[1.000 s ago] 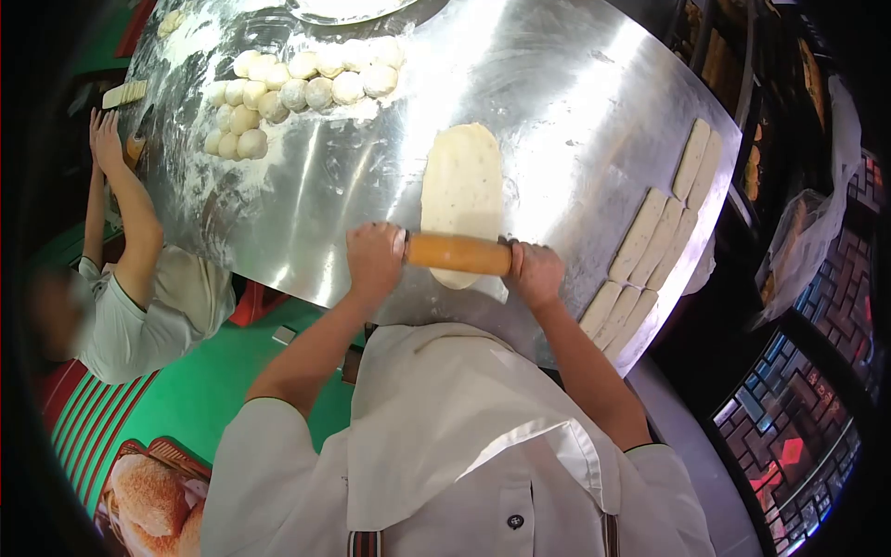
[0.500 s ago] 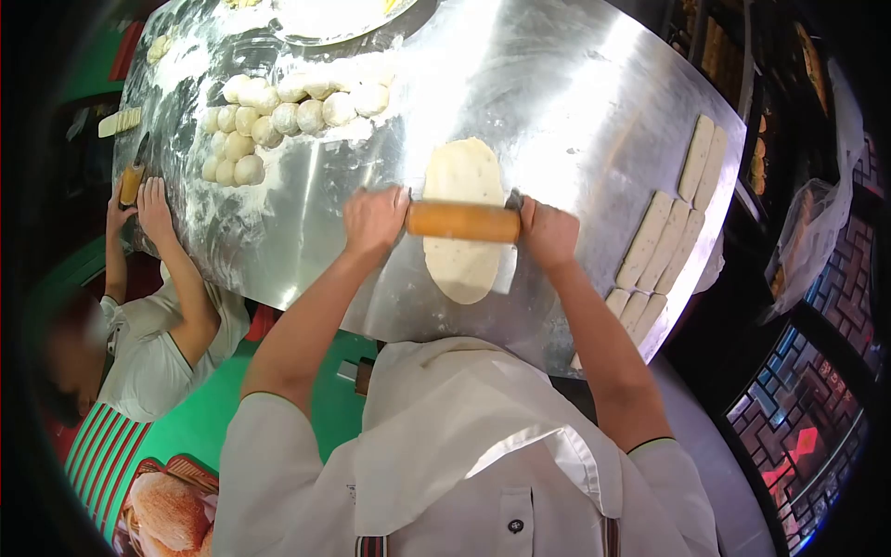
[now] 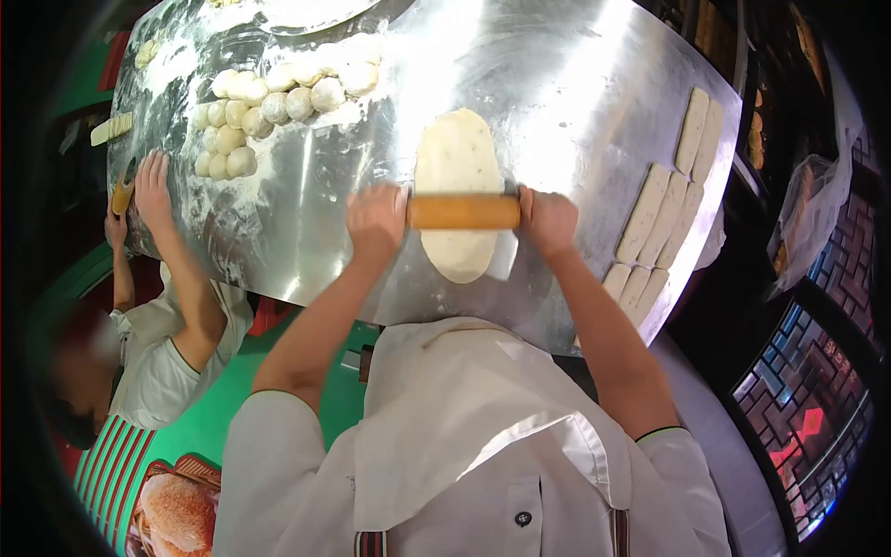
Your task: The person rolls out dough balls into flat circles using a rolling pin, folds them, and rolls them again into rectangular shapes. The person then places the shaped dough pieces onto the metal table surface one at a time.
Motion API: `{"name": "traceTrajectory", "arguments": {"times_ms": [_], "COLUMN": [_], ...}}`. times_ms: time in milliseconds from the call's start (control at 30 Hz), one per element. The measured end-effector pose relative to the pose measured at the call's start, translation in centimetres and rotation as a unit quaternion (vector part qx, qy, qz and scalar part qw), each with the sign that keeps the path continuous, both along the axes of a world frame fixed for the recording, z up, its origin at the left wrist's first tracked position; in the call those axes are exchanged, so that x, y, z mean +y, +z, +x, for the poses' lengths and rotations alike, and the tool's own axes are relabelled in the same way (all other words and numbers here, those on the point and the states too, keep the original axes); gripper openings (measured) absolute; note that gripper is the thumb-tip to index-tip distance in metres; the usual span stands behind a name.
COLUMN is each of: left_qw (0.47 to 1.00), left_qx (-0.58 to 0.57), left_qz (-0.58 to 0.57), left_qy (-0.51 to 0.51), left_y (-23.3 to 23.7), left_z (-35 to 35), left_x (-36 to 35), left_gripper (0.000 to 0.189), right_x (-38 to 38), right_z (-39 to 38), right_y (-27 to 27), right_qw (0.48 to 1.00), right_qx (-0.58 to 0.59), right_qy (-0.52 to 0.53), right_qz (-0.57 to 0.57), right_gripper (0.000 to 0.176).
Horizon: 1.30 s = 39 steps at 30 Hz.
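Note:
A wooden rolling pin [image 3: 464, 212] lies crosswise over a long oval sheet of dough [image 3: 457, 153] on the steel table [image 3: 362, 200]. My left hand [image 3: 378, 221] is closed on the pin's left handle, and my right hand [image 3: 549, 221] is closed on its right handle. The dough shows above and below the pin, with small dark specks in it. Just right of the dough's lower part, a pale flat piece [image 3: 504, 255] lies on the steel; I cannot make out what it is.
Several dough balls [image 3: 274, 108] sit on floured steel at the upper left. Dough strips [image 3: 640, 213] line the table's right side. At the left edge a co-worker's hand [image 3: 151, 190] rests near a second small rolling pin [image 3: 122, 197]. A round tray [image 3: 316, 17] stands at the top.
The view has shifted, so the table's contents appear higher. My hands still grip the pin, which lies slightly lower along the dough. The co-worker's two hands have moved farther apart.

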<state>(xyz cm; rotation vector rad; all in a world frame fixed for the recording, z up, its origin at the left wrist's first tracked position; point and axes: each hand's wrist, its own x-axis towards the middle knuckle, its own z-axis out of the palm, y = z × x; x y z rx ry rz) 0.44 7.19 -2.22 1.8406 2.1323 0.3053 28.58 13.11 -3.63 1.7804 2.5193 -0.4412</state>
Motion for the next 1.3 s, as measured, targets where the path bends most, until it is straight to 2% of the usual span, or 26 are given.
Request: {"name": "traceTrajectory", "arguments": {"times_ms": [67, 167, 267, 300, 333, 367, 433, 467, 500, 533, 567, 600, 667, 733, 800, 867, 1033, 1167, 1300], "left_qw": [0.998, 0.992, 0.980, 0.970, 0.974, 0.950, 0.934, 0.952, 0.965, 0.963, 0.961, 0.961, 0.986, 0.987, 0.985, 0.965, 0.936, 0.928, 0.927], "left_qx": [-0.011, -0.007, -0.027, -0.034, -0.171, -0.304, -0.335, -0.282, -0.228, -0.239, -0.250, -0.250, -0.132, -0.112, -0.092, -0.207, -0.242, -0.245, -0.249], "left_qz": [-0.032, -0.097, -0.172, -0.217, -0.142, -0.063, 0.009, 0.054, 0.100, 0.109, 0.116, 0.116, 0.093, 0.081, 0.076, 0.052, 0.092, 0.063, 0.047], "left_qy": [-0.046, -0.075, -0.097, -0.105, -0.042, 0.020, 0.127, 0.102, 0.077, 0.055, 0.032, 0.029, -0.049, -0.087, -0.123, -0.150, -0.239, -0.273, -0.278], "left_y": [1.0, 2.3, 3.7, 4.0, 2.3, 0.5, 1.3, 1.6, 1.4, 0.5, -0.3, -0.8, -1.7, -1.9, -1.5, -0.8, 2.3, 0.9, 1.0], "left_z": [1.1, 2.0, 2.1, 1.9, 1.1, 0.1, -0.3, -0.3, -0.3, -0.1, 0.3, 0.7, 1.7, 2.0, 2.3, 2.0, 3.8, 4.4, 5.0], "left_x": [-6.5, -11.8, -11.4, -10.5, -9.5, -7.7, -1.0, 2.1, 5.0, 7.5, 9.6, 11.2, 13.4, 14.0, 14.1, 12.8, 4.0, -2.0, -4.4], "left_gripper": [0.027, 0.028, 0.027, 0.027, 0.026, 0.026, 0.020, 0.017, 0.015, 0.016, 0.019, 0.019, 0.020, 0.019, 0.019, 0.015, 0.015, 0.018, 0.020], "right_x": [-6.1, -12.2, -14.9, -15.3, -15.4, -15.1, -15.4, -15.3, -14.5, -13.5, -12.0, -11.3, -10.6, -10.2, -10.1, -10.0, -10.2, -10.1, -10.1], "right_z": [1.5, 3.2, 4.1, 4.5, 4.7, 5.0, 6.4, 6.8, 7.3, 7.5, 7.5, 7.9, 8.9, 8.6, 8.7, 8.5, 8.2, 8.0, 8.0], "right_y": [0.4, 0.7, 0.7, 0.7, 0.3, -0.2, -1.3, -1.5, -1.5, -1.4, 0.3, 0.3, -0.2, 0.0, 0.2, 0.6, 0.7, 1.1, 0.9], "right_qw": [0.991, 0.993, 0.992, 0.994, 0.990, 0.991, 0.964, 0.964, 0.889, 0.776, 0.681, 0.680, 0.549, 0.544, 0.566, 0.568, 0.587, 0.588, 0.589], "right_qx": [0.122, 0.115, 0.128, 0.072, 0.018, 0.025, 0.118, 0.120, 0.258, 0.385, 0.408, 0.410, 0.512, 0.507, 0.503, 0.498, 0.491, 0.495, 0.483], "right_qy": [-0.005, -0.006, -0.018, -0.039, -0.061, -0.066, -0.215, -0.219, -0.335, -0.434, -0.501, -0.503, -0.531, -0.545, -0.521, -0.523, -0.523, -0.519, -0.529], "right_qz": [0.061, 0.038, -0.006, -0.065, -0.124, -0.116, -0.098, -0.096, -0.175, -0.247, -0.344, -0.342, -0.392, -0.387, -0.395, -0.394, -0.377, -0.374, -0.374], "right_gripper": [0.034, 0.030, 0.033, 0.035, 0.038, 0.038, 0.047, 0.047, 0.047, 0.048, 0.044, 0.044, 0.042, 0.042, 0.043, 0.045, 0.050, 0.051, 0.051]}}
